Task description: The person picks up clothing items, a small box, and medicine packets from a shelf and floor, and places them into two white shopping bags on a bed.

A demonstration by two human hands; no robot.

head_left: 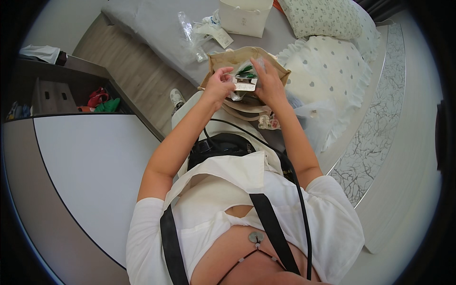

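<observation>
Both my hands are over an open tan paper bag (221, 59) on the near side of the bed. Between them is a small white box (245, 87) with print on its front, and clear plastic with something green (247, 72) shows just behind it. My left hand (221, 87) has its fingers curled at the box's left side. Along the right side of the box and plastic lies my right hand (270, 85), its fingers stretched upward. Whether the green item lies inside the box or behind it I cannot tell.
On the grey-sheeted bed (156, 33) stand a white paper bag (242, 19) and clear plastic packaging (186, 31). A heart-dotted ruffled pillow (318, 76) and a patterned pillow (320, 16) lie at right. A black cable (299, 190) runs down my front. Left is a cabinet (52, 97) with red and green items.
</observation>
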